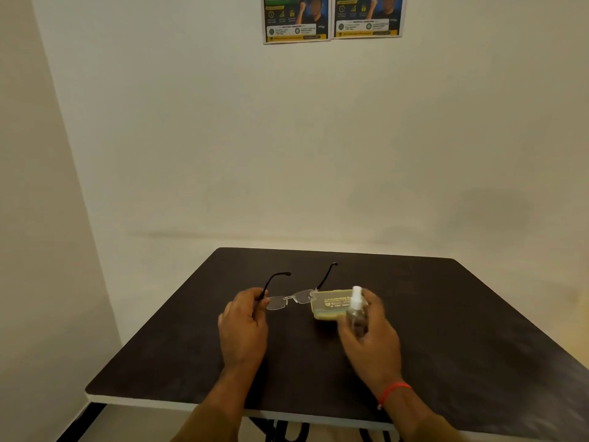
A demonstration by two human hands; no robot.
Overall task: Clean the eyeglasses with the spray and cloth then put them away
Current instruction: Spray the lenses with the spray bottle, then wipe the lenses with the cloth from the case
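Observation:
Rimless eyeglasses (291, 297) with thin black temples are held just above the dark table (446, 330), their temples unfolded and pointing away from me. My left hand (243, 327) grips them at the left hinge. My right hand (371, 331) is closed around a small clear spray bottle (356, 309) with a white nozzle, upright, to the right of the lenses. Behind the bottle lies a yellowish translucent glasses case (328, 306) with printed text on its lid. I see no cloth.
The table stands in a corner, with a cream wall (287, 154) behind it and another on the left. Two posters (331, 17) hang high on the back wall. The table's front edge (191, 405) is white.

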